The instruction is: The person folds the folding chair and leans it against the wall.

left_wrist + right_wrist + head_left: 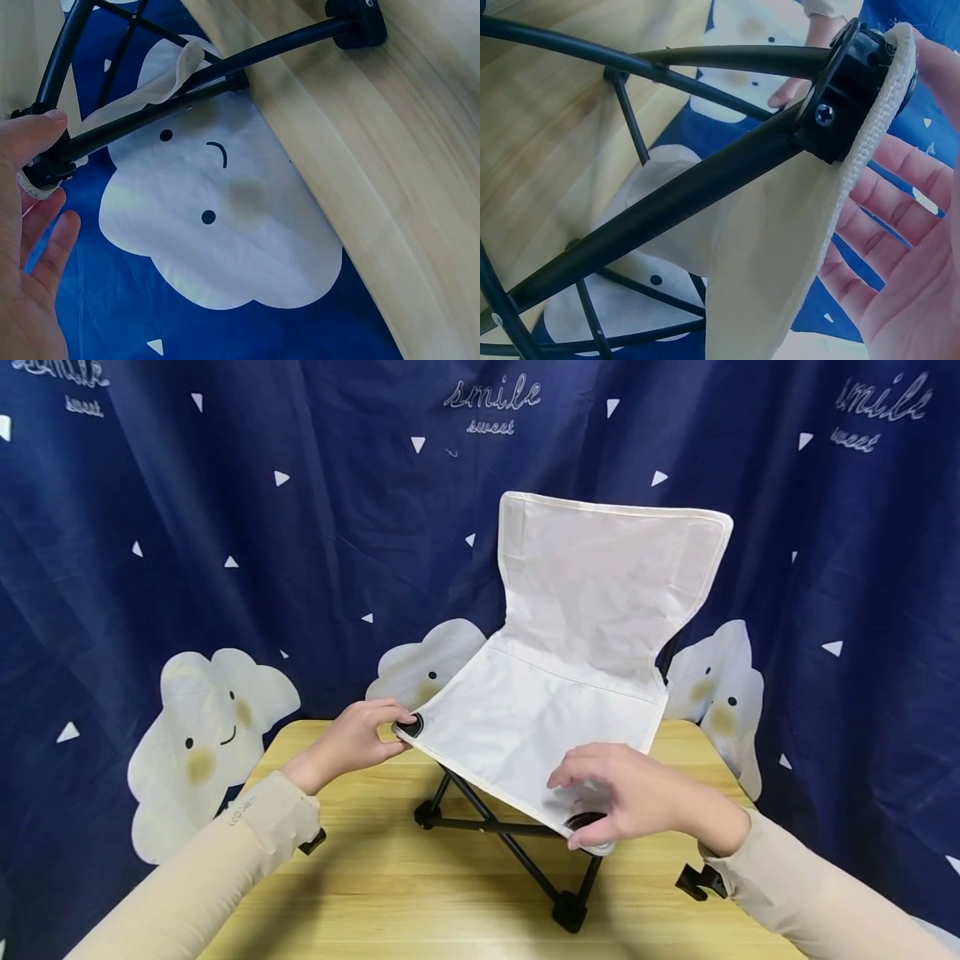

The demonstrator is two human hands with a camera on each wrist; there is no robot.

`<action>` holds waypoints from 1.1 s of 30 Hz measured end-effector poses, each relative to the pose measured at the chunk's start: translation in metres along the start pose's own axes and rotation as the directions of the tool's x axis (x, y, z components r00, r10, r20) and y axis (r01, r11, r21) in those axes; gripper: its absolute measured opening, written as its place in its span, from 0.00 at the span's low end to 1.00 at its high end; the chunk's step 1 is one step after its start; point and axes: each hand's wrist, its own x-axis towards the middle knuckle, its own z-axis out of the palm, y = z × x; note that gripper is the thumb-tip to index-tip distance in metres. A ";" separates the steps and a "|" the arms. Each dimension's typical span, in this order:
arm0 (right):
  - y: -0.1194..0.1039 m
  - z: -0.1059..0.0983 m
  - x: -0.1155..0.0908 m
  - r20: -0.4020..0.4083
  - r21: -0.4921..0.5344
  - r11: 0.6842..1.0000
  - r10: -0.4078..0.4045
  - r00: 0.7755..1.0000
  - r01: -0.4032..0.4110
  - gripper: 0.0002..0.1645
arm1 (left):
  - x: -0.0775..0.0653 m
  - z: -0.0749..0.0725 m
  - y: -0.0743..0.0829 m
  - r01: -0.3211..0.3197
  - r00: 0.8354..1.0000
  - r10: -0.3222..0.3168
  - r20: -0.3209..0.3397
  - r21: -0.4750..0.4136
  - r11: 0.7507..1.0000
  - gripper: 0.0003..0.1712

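A folding chair (555, 693) with a white fabric seat and back and a black tube frame stands opened out on the wooden table. My left hand (362, 737) pinches the seat's front left corner, at its black corner piece. In the left wrist view the thumb of that hand (34, 217) lies against the black joint, with the other fingers loosely spread. My right hand (630, 793) is over the front right corner, thumb near the black corner piece (583, 821) and fingers loosely bent. Beneath that corner, the right wrist view shows a black bracket (840, 97) with a screw.
The wooden table (360, 877) carries the chair's crossed legs and black feet (570, 910). Behind hangs a dark blue curtain (225, 460) with white clouds and triangles. Black camera mounts (701, 882) show beside the beige sleeves.
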 end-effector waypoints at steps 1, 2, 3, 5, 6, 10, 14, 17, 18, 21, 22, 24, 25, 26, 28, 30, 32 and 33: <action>-0.001 0.000 -0.001 0.008 0.003 1.000 0.006 1.000 -0.006 0.28 | 0.000 0.000 0.000 0.000 1.000 0.000 0.000 -0.001 1.000 0.20; -0.002 0.000 -0.002 0.015 0.002 1.000 0.011 1.000 -0.011 0.28 | 0.000 0.000 0.001 -0.002 1.000 0.002 0.002 -0.002 1.000 0.20; -0.002 0.000 -0.003 0.023 0.001 1.000 0.017 1.000 -0.017 0.29 | 0.000 0.000 0.001 -0.002 1.000 0.002 0.003 -0.004 1.000 0.19; -0.003 0.001 -0.006 0.038 0.003 1.000 0.030 0.999 -0.031 0.29 | 0.000 0.001 0.002 -0.004 1.000 0.004 0.004 -0.009 1.000 0.19; -0.004 0.001 -0.007 0.040 0.001 1.000 0.029 0.999 -0.029 0.29 | 0.000 0.001 0.003 -0.004 1.000 0.005 0.005 -0.009 1.000 0.19; -0.003 0.003 -0.012 0.026 -0.003 1.000 0.005 1.000 -0.005 0.30 | 0.000 0.002 0.003 0.005 1.000 -0.005 0.006 -0.004 1.000 0.19; -0.003 0.004 -0.016 0.000 -0.025 0.999 -0.020 1.000 0.020 0.32 | 0.000 0.002 0.004 0.016 1.000 -0.016 0.010 -0.014 1.000 0.19; -0.005 0.005 -0.018 -0.005 -0.044 0.999 -0.029 1.000 0.029 0.32 | 0.000 0.000 0.005 0.020 1.000 -0.019 0.013 -0.018 1.000 0.19; -0.006 0.005 -0.019 -0.004 -0.050 0.998 -0.032 0.999 0.032 0.32 | 0.000 0.000 0.006 0.021 1.000 -0.020 0.013 -0.015 1.000 0.19; -0.007 0.005 -0.019 0.004 -0.052 0.998 -0.046 0.999 0.046 0.33 | 0.000 -0.001 0.005 0.024 1.000 -0.024 0.012 -0.004 1.000 0.19; -0.007 0.005 -0.019 0.004 -0.055 0.997 -0.054 0.999 0.054 0.34 | 0.000 -0.001 0.005 0.024 1.000 -0.024 0.012 0.000 1.000 0.19; -0.007 0.004 -0.019 0.007 -0.063 0.996 -0.058 0.998 0.058 0.34 | -0.001 -0.001 0.004 0.027 1.000 -0.027 0.011 0.002 1.000 0.19; -0.008 0.004 -0.019 0.005 -0.068 0.996 -0.061 0.998 0.061 0.34 | -0.001 -0.002 0.003 0.029 1.000 -0.029 0.011 0.001 1.000 0.19; -0.008 0.004 -0.019 0.002 -0.077 0.995 -0.067 0.998 0.067 0.34 | -0.001 -0.002 0.003 0.028 1.000 -0.028 0.010 -0.001 1.000 0.19; -0.009 0.003 -0.020 -0.005 -0.098 0.993 -0.072 0.997 0.072 0.35 | -0.001 -0.002 0.003 0.029 1.000 -0.029 0.008 -0.005 1.000 0.20; -0.010 0.004 -0.021 -0.008 -0.114 0.990 -0.081 0.997 0.079 0.35 | -0.002 -0.002 0.003 0.028 1.000 -0.028 0.007 -0.009 1.000 0.19; -0.011 0.004 -0.022 -0.007 -0.134 0.987 -0.086 0.996 0.084 0.37 | -0.003 -0.002 0.003 0.031 0.999 -0.031 0.009 -0.009 0.999 0.19; -0.012 0.004 -0.022 -0.005 -0.143 0.986 -0.087 0.996 0.086 0.37 | -0.003 -0.002 0.003 0.034 0.999 -0.034 0.010 -0.008 0.999 0.19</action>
